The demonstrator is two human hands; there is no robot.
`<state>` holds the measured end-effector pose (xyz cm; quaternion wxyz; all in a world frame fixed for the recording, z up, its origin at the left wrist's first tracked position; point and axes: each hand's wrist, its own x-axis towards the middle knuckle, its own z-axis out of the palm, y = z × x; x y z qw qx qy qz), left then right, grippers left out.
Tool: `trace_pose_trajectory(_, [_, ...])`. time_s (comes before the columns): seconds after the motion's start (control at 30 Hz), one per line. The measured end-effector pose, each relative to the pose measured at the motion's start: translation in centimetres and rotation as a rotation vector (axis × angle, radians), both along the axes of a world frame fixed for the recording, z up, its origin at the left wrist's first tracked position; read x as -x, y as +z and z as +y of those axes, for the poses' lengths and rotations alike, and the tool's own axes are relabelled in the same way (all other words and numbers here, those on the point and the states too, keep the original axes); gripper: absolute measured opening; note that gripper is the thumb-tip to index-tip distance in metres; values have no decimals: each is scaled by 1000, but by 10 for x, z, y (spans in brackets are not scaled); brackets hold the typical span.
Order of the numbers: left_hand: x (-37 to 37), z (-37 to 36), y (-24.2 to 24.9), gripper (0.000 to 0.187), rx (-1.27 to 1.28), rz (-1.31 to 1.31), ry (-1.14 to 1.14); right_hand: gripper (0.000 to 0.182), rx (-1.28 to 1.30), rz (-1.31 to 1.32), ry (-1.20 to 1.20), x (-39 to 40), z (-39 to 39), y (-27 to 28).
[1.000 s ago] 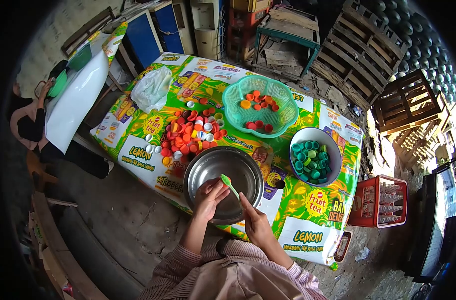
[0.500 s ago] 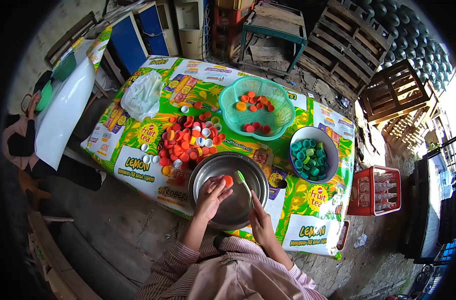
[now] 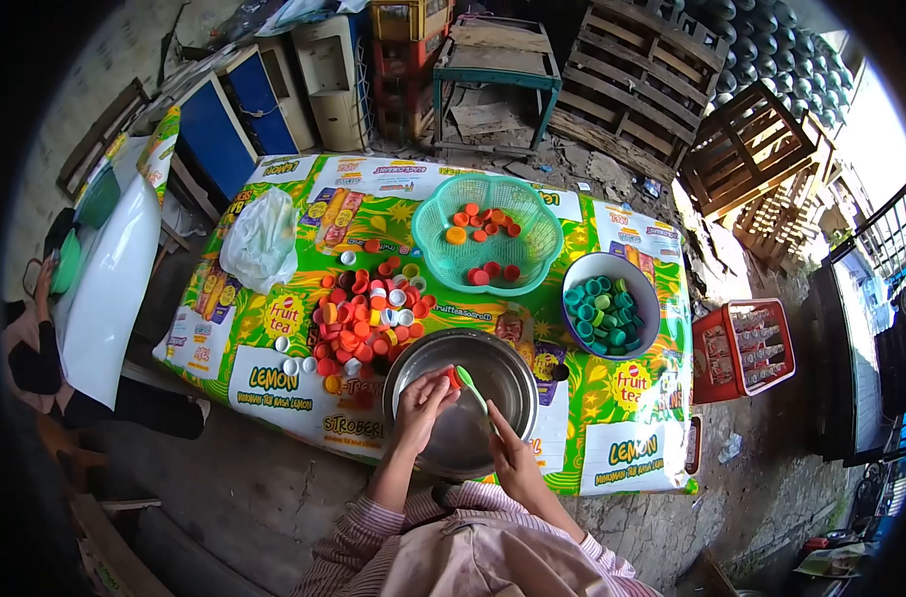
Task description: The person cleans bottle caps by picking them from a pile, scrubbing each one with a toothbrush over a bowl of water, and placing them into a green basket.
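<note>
My left hand (image 3: 423, 406) is closed on a red bottle cap (image 3: 452, 378), held over the steel basin (image 3: 526, 370). In my right hand (image 3: 515, 456) is a green toothbrush (image 3: 475, 392), its head against the cap. A heap of red, orange and white bottle caps (image 3: 359, 328) lies on the table just beyond my left hand. Several red and orange caps sit in the mint-green plastic basket (image 3: 436, 261) at the back. Green and teal caps (image 3: 607, 310) fill a white bowl with a dark rim (image 3: 636, 268) to the right.
A patterned plastic cover (image 3: 627, 478) drapes the table. A crumpled clear plastic bag (image 3: 261, 239) lies at its left. A red crate of bottles (image 3: 717, 353) stands on the floor at right. Another person (image 3: 40, 308) sits at far left, holding something green.
The toothbrush head has come across to the red cap, which is now turned toward it. The camera view has shifted slightly.
</note>
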<state>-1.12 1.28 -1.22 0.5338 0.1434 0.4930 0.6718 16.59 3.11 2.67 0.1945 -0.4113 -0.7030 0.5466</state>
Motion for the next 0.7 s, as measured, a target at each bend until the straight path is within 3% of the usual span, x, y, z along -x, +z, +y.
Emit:
trace_pose_trajectory(0.13, [5, -3, 0, 26, -17, -43, -50, 54, -129, -69, 22, 0, 1, 10])
trace_pose_trajectory(0.27, [6, -7, -5, 28, -33, -50, -82, 52, -99, -158, 49, -3, -1, 12])
trace_pose_trajectory(0.33, [7, -8, -4, 27, -36, -55, -94, 52, -155, -19, -51, -4, -5, 5])
trace_pose_trajectory(0.43, [6, -11, -2, 27, -46, -79, -112, 52, -140, -5, 29, -3, -14, 6])
trace_pose_trajectory(0.53, [7, -14, -7, 27, -47, -86, -128, 52, -77, -72, -9, -1, -16, 0])
trace_pose_trajectory(0.7, [6, -16, -12, 27, -27, -122, -144, 52, -150, 29, -54, -1, -25, 0])
